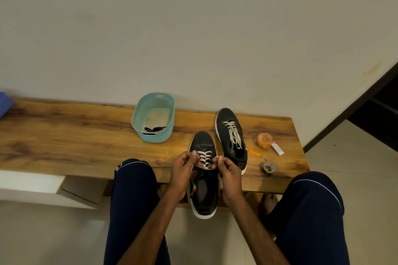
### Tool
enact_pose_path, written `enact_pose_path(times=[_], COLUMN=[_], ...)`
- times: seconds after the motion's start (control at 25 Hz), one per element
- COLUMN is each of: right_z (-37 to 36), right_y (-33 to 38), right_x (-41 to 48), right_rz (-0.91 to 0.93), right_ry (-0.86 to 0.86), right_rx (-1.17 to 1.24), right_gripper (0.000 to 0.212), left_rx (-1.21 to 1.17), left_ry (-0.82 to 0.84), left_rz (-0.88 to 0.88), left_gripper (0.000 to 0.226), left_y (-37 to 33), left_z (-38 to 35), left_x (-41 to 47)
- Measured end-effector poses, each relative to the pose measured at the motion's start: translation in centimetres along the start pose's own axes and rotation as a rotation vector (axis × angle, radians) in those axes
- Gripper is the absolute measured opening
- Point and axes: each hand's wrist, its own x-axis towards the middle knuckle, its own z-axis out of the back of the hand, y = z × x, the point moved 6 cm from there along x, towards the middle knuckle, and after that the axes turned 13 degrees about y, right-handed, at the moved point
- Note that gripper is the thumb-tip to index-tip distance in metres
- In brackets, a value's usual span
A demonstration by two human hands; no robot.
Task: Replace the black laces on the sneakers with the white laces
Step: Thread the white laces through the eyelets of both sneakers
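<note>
Two black sneakers with white soles stand on the wooden bench [75,135]. The near sneaker [204,191] overhangs the front edge, and a white lace [204,158] crosses its eyelets. My left hand [183,168] pinches the lace's left end beside the eyelets. My right hand [228,168] pinches the right end. The far sneaker [228,120] lies to the right, laced in white [233,135] with loose ends. A black lace [155,129] lies in the teal basket [137,114].
To the right of the sneakers are an orange cup [264,140], a small white box [277,149], an orange pen [254,153] and a roll of tape [268,168]. My knees flank the near sneaker. A wall stands behind the bench.
</note>
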Motion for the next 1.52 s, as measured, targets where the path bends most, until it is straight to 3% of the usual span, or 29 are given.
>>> enact_pose_path(times=[0.12, 0.36, 0.6, 0.76, 0.96, 1.04, 1.16, 1.36, 1.52], right_z=[-1.1, -0.9, 0.2, 0.1, -0.4, -0.5, -0.4, 0.1, 0.3], right_y=[0.0, -0.7, -0.4, -1.0, -0.2, 0.3, 0.4, 0.1, -0.2], right_x=[0.2, 0.5, 1.1, 1.2, 0.7, 0.5, 0.6, 0.9, 1.3], right_rz=[0.02, 0.024, -0.003, -0.016, 0.026, 0.042, 0.043, 0.004, -0.038], right_ry=[0.067, 0.054, -0.024, -0.005, 0.127, 0.163, 0.11, -0.011, -0.087], right_rx=[-0.163, -0.146, -0.049, -0.125, -0.265, -0.29, -0.326, -0.273, -0.306], right_gripper=[0.024, 0.032, 0.016, 0.008, 0.01, 0.005, 0.005, 0.013, 0.009], left_rx=[0.053, 0.203, 0.245, 0.257, 0.268, 0.316, 0.402, 0.495, 0.59], left_ry=[0.037, 0.115, 0.079, 0.102, 0.073, 0.11, 0.087, 0.168, 0.21], left_rz=[-0.085, -0.145, -0.121, -0.139, -0.082, -0.072, -0.084, -0.075, -0.09], left_gripper=[0.015, 0.028, 0.021, 0.015, 0.038, 0.032, 0.013, 0.018, 0.019], left_y=[-0.1, -0.1, -0.1, 0.3, 0.5, 0.4, 0.4, 0.2, -0.4], left_z=[-0.3, -1.1, -0.9, -0.8, -0.5, -0.7, -0.4, -0.1, -0.4], left_x=[0.1, 0.3, 0.7, 1.0, 1.6, 1.7, 1.5, 1.3, 0.8])
